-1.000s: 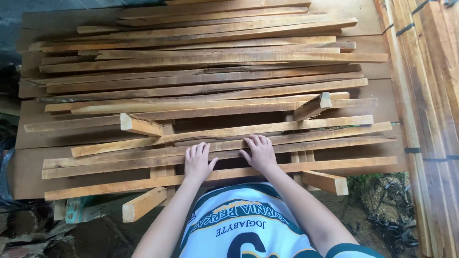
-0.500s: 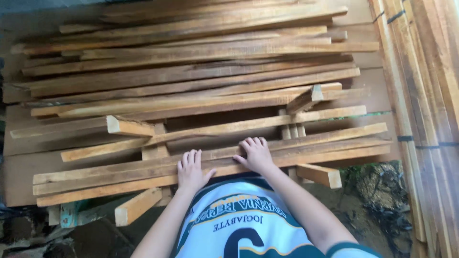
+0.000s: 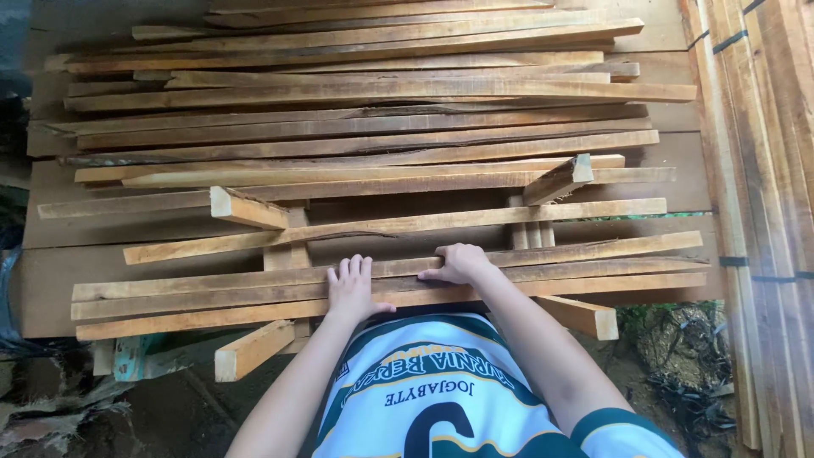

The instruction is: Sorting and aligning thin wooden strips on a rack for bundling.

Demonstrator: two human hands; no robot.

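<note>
— Slats (image 3: 254, 293), three long thin ones lying side by side at the near edge of the stack, about six o'clock from the middle of the pile. Both hands are on them.

— How do the hands sit?

— Left hand (image 3: 352, 288) lies flat on top, fingers straight and close together pointing to twelve o'clock, thumb out toward three. It grips nothing, only presses down. Right hand (image 3: 458, 263) is just beside it at two o'clock, fingers curled over the far edge of the farthest of the three slats, knuckles up. Whether it truly clamps the wood I cannot tell.

— And under the slats?

— Cross blocks. One short block (image 3: 253, 349) juts out at seven o'clock from the left hand, its pale cut end facing us. Another block (image 3: 585, 318) sticks out at four o'clock from the right hand.

— Further out?

— More slats at twelve o'clock, layer after layer, running nine to three. One split slat (image 3: 398, 227) lies just beyond the hands. A stub (image 3: 248, 209) rests tilted at eleven o'clock, another stub (image 3: 558, 180) at one o'clock. A wide board (image 3: 51, 280) bears the lot. At three o'clock stands a bundle of planks (image 3: 763, 170) with dark straps. The person's jersey (image 3: 441, 390), white and green, fills six o'clock.
</note>
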